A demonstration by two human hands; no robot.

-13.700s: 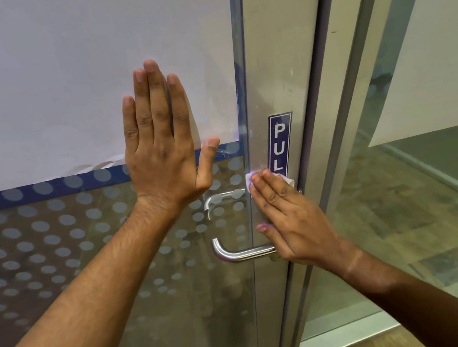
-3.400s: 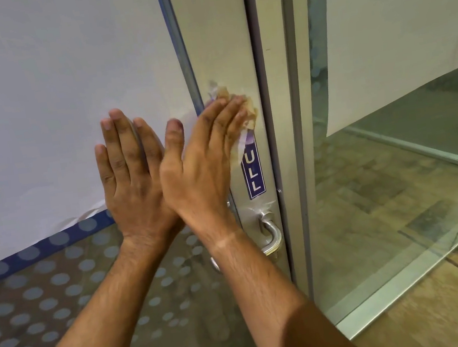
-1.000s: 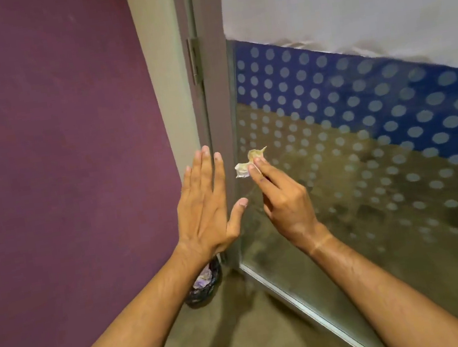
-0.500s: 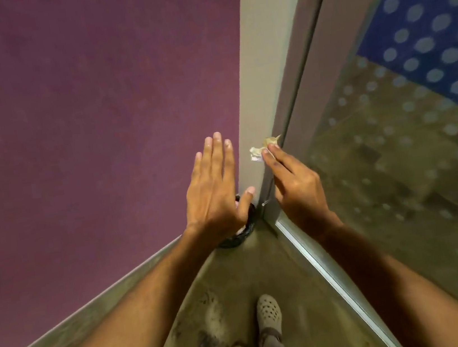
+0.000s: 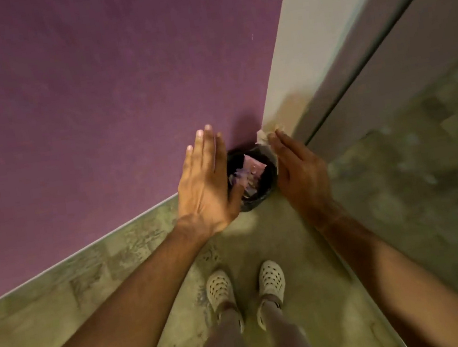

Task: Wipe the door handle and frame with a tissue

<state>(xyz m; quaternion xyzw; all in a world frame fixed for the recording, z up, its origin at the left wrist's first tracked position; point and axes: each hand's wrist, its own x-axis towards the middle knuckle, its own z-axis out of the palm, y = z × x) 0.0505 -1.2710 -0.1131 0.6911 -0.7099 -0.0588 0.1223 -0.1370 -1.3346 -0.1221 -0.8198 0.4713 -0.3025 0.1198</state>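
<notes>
My right hand (image 5: 299, 172) pinches a crumpled, soiled tissue (image 5: 263, 135) at its fingertips, just above the far rim of a small black-lined bin (image 5: 252, 179). My left hand (image 5: 205, 182) is held flat, fingers straight, to the left of the bin and holds nothing. The pale door frame (image 5: 293, 55) rises behind the tissue, with the grey door edge (image 5: 380, 43) to its right. The door handle is out of view.
A purple wall (image 5: 78, 91) fills the left and meets the mottled floor (image 5: 64, 308). The bin stands in the corner and holds used paper. My feet in pale perforated clogs (image 5: 246, 285) stand just behind it. The glass door panel (image 5: 426, 160) runs along the right.
My view has tilted down from the door to the floor corner. Both hands have dropped lower, and the tissue now sits over the bin instead of against the frame.
</notes>
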